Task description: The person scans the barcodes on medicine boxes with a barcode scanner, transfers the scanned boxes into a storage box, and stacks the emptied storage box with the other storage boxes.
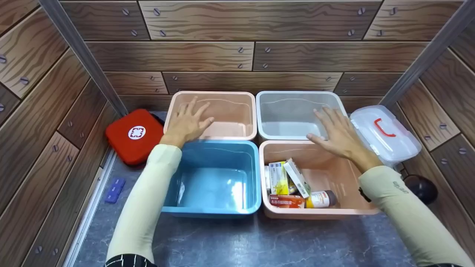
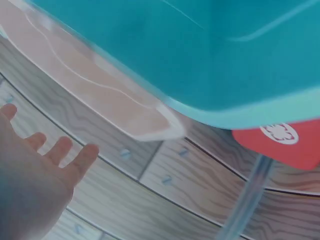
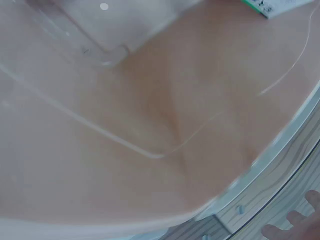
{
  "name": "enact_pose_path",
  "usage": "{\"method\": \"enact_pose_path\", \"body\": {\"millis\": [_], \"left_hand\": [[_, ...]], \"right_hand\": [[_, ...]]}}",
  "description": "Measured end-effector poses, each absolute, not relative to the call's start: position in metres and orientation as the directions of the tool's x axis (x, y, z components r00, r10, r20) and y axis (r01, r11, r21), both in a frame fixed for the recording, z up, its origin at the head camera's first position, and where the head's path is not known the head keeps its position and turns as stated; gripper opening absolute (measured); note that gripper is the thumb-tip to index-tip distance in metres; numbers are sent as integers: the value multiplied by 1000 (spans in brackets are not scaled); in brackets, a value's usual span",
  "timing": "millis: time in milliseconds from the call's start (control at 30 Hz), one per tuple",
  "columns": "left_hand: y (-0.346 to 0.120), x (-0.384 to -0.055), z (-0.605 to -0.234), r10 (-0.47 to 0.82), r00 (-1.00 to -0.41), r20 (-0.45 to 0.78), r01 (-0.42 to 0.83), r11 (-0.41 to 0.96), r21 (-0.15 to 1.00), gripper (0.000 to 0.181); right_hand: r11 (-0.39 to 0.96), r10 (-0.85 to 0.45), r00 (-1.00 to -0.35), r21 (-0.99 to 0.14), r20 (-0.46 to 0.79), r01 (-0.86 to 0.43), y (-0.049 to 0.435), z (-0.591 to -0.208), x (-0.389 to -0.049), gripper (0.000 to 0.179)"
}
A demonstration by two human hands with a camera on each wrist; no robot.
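Note:
My left hand, fingers spread, hovers over the far left peach bin, holding nothing. The blue bin stands in front of that one, and nothing lies inside it. Above the line where the pale grey bin meets the near right peach bin, my right hand is stretched out with fingers apart, also holding nothing. Inside the near right bin are a red medicine box, a slim white box, a yellow-and-white box and a pill bottle on its side.
At the left lies a red first-aid case, with a purple pill organizer nearer on the floor. A clear lidded box with a red handle and a dark round object stand at the right. Wood-patterned panels enclose three sides.

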State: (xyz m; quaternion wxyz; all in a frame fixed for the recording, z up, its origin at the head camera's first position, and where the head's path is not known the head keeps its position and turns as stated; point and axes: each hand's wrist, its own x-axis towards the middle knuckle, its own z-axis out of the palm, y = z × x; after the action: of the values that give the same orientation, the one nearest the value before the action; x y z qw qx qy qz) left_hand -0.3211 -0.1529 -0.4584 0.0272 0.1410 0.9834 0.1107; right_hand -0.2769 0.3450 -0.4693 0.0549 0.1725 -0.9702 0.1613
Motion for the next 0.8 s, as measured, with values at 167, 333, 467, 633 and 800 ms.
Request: {"method": "enact_pose_path", "body": {"millis": [167,333,467,633,800], "left_hand": [[-136,-315,-457,352,-935,-39,336,918,212,72],[-114,-305,-455,421,-906,-36,408,893,188,72],[-98,-297,-454,463,-886,-33,448,871,201,71],[-79,-286,-455,513,-857,-46,496,845,199,69],[-61,-274,-460,565,-823,-50,551,817,170,68]], "right_hand": [[852,-382,-910,-319,164,-415,331,-472,-270,88],[827,-426,-889,-327,166,-457,319,-476,-261,89],[803,-459,-874,-347,157,-484,312,-480,-253,91],[781,-500,-854,-352,144,-516,303,-486,-242,88],[734,-570,-811,-363,132,-575,293,-490,-236,81]]}}
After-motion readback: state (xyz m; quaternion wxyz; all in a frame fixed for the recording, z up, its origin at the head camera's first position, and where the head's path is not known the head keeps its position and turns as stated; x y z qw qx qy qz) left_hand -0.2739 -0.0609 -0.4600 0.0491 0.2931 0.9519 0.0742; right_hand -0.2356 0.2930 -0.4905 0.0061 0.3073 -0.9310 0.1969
